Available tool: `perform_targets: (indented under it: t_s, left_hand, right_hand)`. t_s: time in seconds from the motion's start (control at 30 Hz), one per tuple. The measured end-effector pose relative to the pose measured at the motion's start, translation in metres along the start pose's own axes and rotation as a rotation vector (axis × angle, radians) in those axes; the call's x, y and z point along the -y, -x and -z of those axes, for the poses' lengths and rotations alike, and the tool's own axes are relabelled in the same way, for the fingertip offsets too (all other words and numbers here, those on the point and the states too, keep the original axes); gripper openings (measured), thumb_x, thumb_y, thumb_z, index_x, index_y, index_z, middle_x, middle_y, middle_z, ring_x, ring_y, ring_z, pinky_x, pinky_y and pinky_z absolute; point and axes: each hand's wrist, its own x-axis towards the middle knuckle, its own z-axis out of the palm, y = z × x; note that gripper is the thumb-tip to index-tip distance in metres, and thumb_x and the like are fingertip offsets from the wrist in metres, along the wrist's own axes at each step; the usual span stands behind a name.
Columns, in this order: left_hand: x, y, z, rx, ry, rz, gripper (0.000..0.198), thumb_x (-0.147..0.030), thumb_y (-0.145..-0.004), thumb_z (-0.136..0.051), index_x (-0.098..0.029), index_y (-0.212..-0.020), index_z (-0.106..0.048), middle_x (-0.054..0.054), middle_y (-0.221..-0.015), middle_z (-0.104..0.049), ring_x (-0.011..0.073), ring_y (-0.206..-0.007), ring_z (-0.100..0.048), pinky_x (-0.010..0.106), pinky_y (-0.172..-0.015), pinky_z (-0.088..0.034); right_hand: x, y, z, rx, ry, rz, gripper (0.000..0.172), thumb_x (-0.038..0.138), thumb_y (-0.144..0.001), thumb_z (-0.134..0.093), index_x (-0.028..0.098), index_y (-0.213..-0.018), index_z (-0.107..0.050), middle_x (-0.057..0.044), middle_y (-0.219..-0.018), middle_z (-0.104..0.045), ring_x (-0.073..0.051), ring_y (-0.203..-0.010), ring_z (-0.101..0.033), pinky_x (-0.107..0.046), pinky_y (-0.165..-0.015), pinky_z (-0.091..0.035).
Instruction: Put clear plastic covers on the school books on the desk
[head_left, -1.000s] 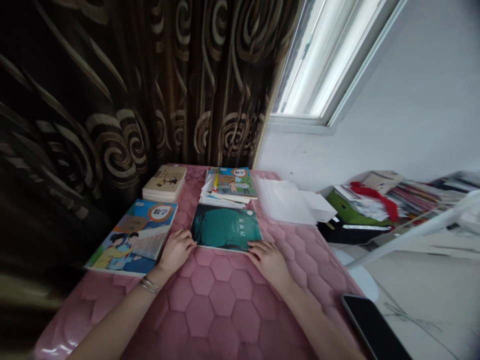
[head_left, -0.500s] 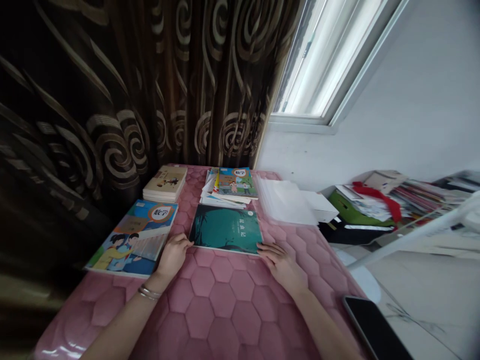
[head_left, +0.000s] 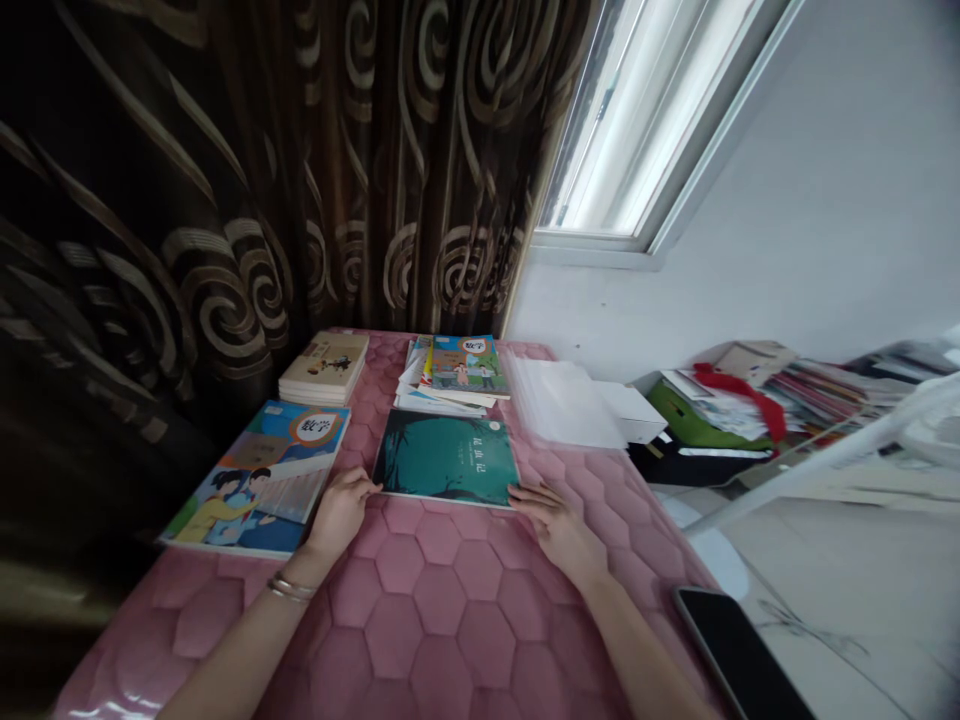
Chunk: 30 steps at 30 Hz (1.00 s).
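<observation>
A dark green book with white characters on its cover lies on the pink padded tabletop. My left hand, with bangles at the wrist, pinches the book's near left corner. At the near right corner, my right hand grips the edge, its fingers close together and the thumb hidden. Just left of my left hand is a blue textbook with cartoon children on its cover. Beyond the green book sits another textbook on a pile of loose papers and booklets.
A stack of tan books stands at the back left by the dark curtain. Clear plastic sleeves and a white box lie right of the pile. A phone rests at the near right edge; stacked papers lie beyond the table.
The whole scene sits slightly further left in the view. Both hands keep their hold on the green book, which has not visibly moved on the table.
</observation>
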Motion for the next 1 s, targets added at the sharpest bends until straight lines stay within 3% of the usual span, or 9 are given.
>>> perform_targets:
  t_s: [0.2, 0.37, 0.5, 0.73, 1.0]
  left_hand:
    - [-0.026, -0.01, 0.003, 0.052, -0.147, -0.055, 0.017, -0.012, -0.083, -0.061, -0.023, -0.072, -0.069, 0.003, -0.086, -0.068, 0.0209, -0.09, -0.058, 0.043, -0.093, -0.039]
    - [-0.064, -0.029, -0.02, 0.146, -0.085, -0.156, 0.018, -0.01, -0.083, -0.06, -0.024, -0.075, -0.068, 0.0, -0.085, -0.068, 0.0197, -0.092, -0.057, 0.049, -0.102, -0.029]
    - [-0.079, -0.035, -0.034, 0.169, -0.103, -0.183, 0.018, -0.007, -0.083, -0.059, -0.022, -0.075, -0.068, 0.001, -0.086, -0.067, 0.0188, -0.091, -0.057, 0.048, -0.101, -0.029]
    - [-0.061, -0.029, -0.024, 0.121, -0.102, -0.159, 0.015, -0.015, -0.085, -0.064, -0.025, -0.076, -0.071, -0.001, -0.086, -0.068, 0.0192, -0.093, -0.056, 0.045, -0.095, -0.028]
    - [-0.016, -0.011, 0.003, 0.1, -0.146, 0.093, 0.022, -0.014, -0.085, -0.063, -0.028, -0.072, -0.074, -0.002, -0.087, -0.07, 0.0185, -0.089, -0.057, 0.039, -0.081, -0.027]
  right_hand:
    - [0.03, -0.013, -0.005, -0.06, 0.116, 0.027, 0.023, 0.014, -0.084, -0.053, 0.024, -0.09, -0.073, -0.006, -0.108, -0.072, -0.025, -0.109, -0.062, -0.048, -0.097, -0.048]
    - [0.073, -0.043, -0.032, -0.021, 0.155, 0.052, 0.009, 0.021, -0.085, -0.062, 0.023, -0.084, -0.071, -0.006, -0.106, -0.073, -0.025, -0.109, -0.059, -0.045, -0.092, -0.047]
    - [0.088, -0.061, -0.051, -0.025, 0.174, 0.095, 0.004, 0.021, -0.084, -0.066, 0.021, -0.083, -0.07, -0.006, -0.104, -0.073, -0.024, -0.105, -0.06, -0.042, -0.092, -0.046]
    - [0.075, -0.055, -0.049, -0.021, 0.23, 0.085, 0.01, 0.021, -0.089, -0.06, 0.023, -0.088, -0.07, -0.004, -0.108, -0.071, -0.023, -0.096, -0.06, -0.04, -0.081, -0.045]
    - [0.031, -0.023, -0.014, -0.039, 0.236, 0.023, 0.017, 0.021, -0.092, -0.054, 0.023, -0.087, -0.07, -0.004, -0.105, -0.072, -0.022, -0.099, -0.062, -0.04, -0.085, -0.045]
